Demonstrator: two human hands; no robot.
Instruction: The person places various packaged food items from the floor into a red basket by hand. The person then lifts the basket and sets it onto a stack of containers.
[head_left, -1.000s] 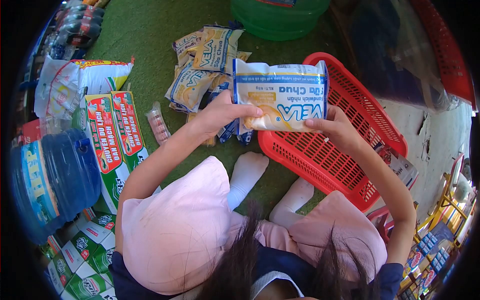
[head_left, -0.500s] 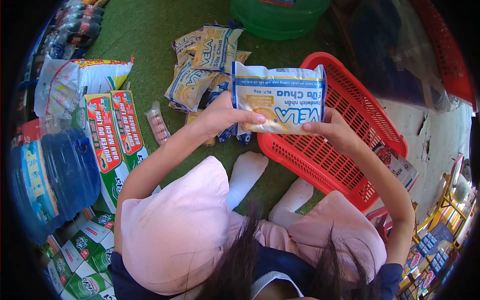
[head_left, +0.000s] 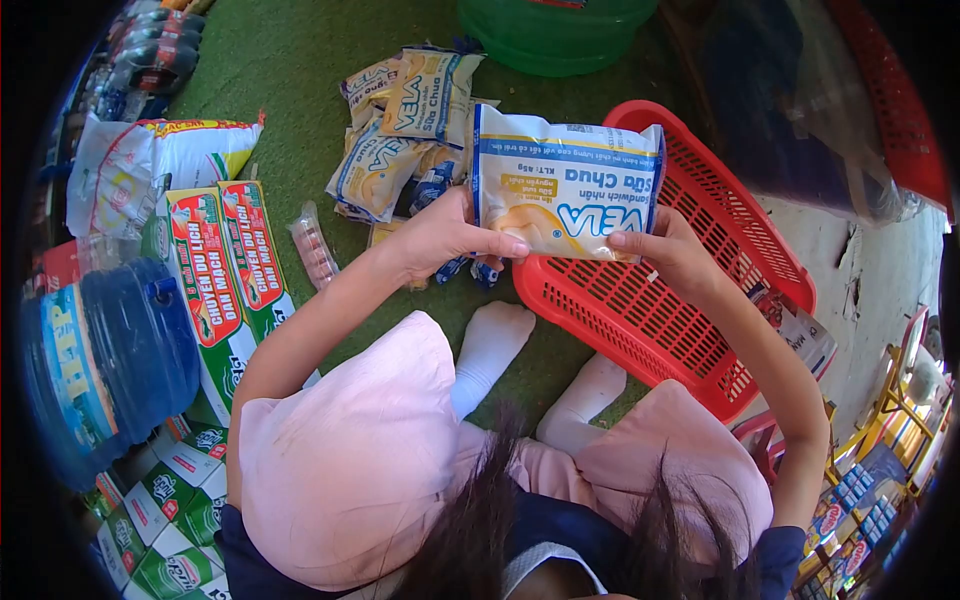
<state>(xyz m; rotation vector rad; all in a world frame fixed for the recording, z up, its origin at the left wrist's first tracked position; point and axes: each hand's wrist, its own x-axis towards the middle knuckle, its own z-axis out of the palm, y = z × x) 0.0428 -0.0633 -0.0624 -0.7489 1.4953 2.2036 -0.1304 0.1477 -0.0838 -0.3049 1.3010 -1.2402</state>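
Between my two hands is a white, blue and yellow sandwich bread packet, its print upside down to me. My left hand grips its left edge with the thumb on the front. My right hand pinches its lower right corner. Past my left hand lies a pile of similar bread packets on the green carpet. Beneath and right of the held packet sits a red plastic basket, with some printed packaging by its right rim.
On the left stand a blue water jug, green-and-white cartons and a white sack. A clear tube of round items lies near my left forearm. A green tub stands at the top; shelved goods are at lower right.
The held packet has tilted slightly and shifted a little to the right. My right hand has moved slightly up and right along with it. Both hands keep their hold.
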